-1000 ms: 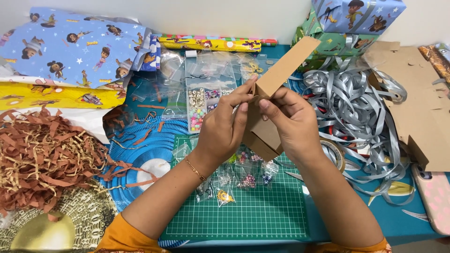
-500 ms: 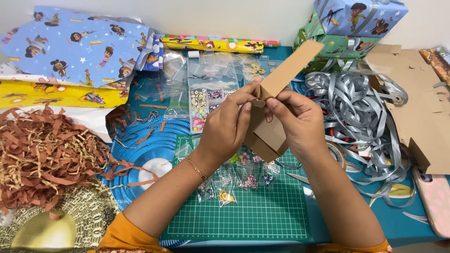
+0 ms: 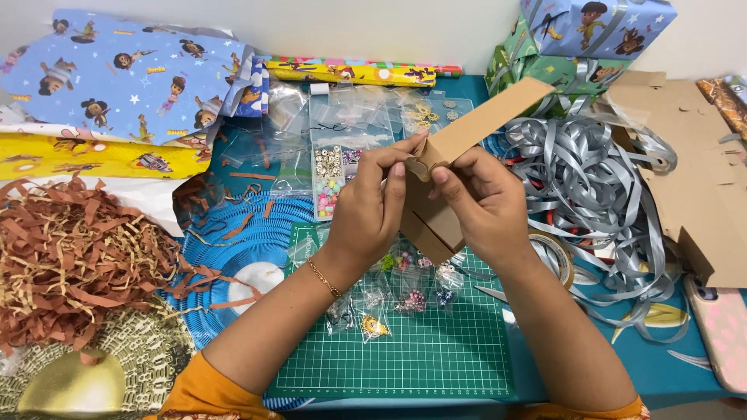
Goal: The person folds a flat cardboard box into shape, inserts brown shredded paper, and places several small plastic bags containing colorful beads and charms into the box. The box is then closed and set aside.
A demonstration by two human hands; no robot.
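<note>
Head view is showing both hands meeting over a brown cardboard piece (image 3: pixel 467 132). The left hand (image 3: pixel 369 210) is pinching narrowly, its fingertips (image 3: pixel 412 148) pressing the folded edge of the cardboard, and the right hand (image 3: pixel 482 198) is gripping the same fold from the other side, thumb on top and fingers curled behind. The cardboard piece is being held up off the surface between the two sets of fingers, one long flap slanting up and away past the right fingers, another panel hanging down between the palms. A thin gold bracelet (image 3: pixel 323 278) is sitting on the left wrist.

Just under the hands, small clear bags of beads (image 3: pixel 405 292) are lying on a green cutting mat (image 3: pixel 420 350). Beyond the left fingers, a clear bead organiser (image 3: pixel 331 179) is resting among empty plastic bags. Outward of the right hand, a tangle of silver ribbon (image 3: pixel 583 179) is spreading out, with a roll of tape (image 3: pixel 556 253) near the right wrist. Further left of the left hand, brown shredded paper (image 3: pixel 70 264) is piling up, and beyond it blue cartoon wrapping paper (image 3: pixel 124 78) is lying flat.
</note>
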